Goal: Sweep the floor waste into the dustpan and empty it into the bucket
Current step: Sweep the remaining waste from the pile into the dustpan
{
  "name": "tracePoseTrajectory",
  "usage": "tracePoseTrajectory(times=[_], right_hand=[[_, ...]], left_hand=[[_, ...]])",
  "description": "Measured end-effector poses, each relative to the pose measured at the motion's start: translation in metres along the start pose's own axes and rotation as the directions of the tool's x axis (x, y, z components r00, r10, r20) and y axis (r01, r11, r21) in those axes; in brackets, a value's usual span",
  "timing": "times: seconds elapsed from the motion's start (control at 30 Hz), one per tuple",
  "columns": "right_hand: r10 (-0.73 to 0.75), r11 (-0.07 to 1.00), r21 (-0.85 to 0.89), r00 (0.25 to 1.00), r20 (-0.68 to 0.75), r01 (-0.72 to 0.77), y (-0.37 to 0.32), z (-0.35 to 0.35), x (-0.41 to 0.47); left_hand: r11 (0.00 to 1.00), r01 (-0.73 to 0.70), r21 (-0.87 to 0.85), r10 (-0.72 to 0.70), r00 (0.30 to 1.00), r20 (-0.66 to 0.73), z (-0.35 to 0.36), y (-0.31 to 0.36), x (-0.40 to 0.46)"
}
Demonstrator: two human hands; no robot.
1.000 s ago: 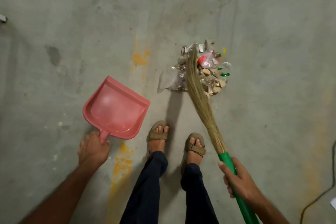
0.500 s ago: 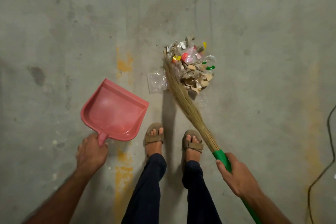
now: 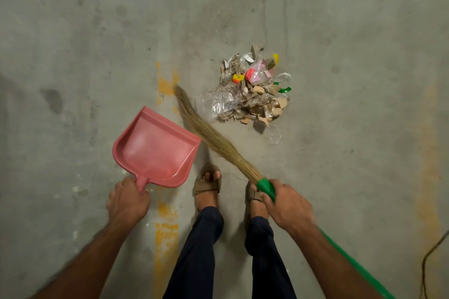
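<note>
- Our left hand (image 3: 128, 201) grips the handle of the pink dustpan (image 3: 155, 148), which sits just left of our feet with nothing in it.
- Our right hand (image 3: 286, 206) is closed round the green handle of the broom (image 3: 209, 133).
- The broom's bristles slant up and left, between the dustpan's open edge and the waste pile (image 3: 252, 94).
- The pile of paper scraps and clear plastic lies on the concrete floor (image 3: 340, 31), just right of the bristle tips and apart from the dustpan.
</note>
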State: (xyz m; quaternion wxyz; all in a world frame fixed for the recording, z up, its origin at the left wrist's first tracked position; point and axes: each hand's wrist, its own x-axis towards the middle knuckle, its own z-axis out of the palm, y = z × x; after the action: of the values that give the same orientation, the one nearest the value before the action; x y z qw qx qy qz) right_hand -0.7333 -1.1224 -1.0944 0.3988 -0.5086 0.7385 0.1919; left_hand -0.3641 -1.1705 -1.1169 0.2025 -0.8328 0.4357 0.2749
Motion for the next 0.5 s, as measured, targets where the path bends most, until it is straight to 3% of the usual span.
tracePoseTrajectory(times=[0.23, 0.4, 0.5], right_hand=[[0.146, 0.960, 0.237, 0.989, 0.035, -0.151, 0.040, 0.004, -0.015], [0.132, 0.773, 0.618, 0.989, 0.065, -0.144, 0.063, -0.009, -0.071], [0.095, 0.723, 0.687, 0.995, -0.004, -0.066, 0.050, -0.033, -0.062]], left_hand=[[0.999, -0.050, -0.014, 0.050, 0.999, -0.003, -0.002, 0.014, 0.001], [0.998, -0.055, -0.026, 0.055, 0.998, 0.009, 0.004, 0.020, 0.005], [0.998, -0.056, -0.012, 0.057, 0.998, 0.023, 0.009, 0.022, 0.006]])
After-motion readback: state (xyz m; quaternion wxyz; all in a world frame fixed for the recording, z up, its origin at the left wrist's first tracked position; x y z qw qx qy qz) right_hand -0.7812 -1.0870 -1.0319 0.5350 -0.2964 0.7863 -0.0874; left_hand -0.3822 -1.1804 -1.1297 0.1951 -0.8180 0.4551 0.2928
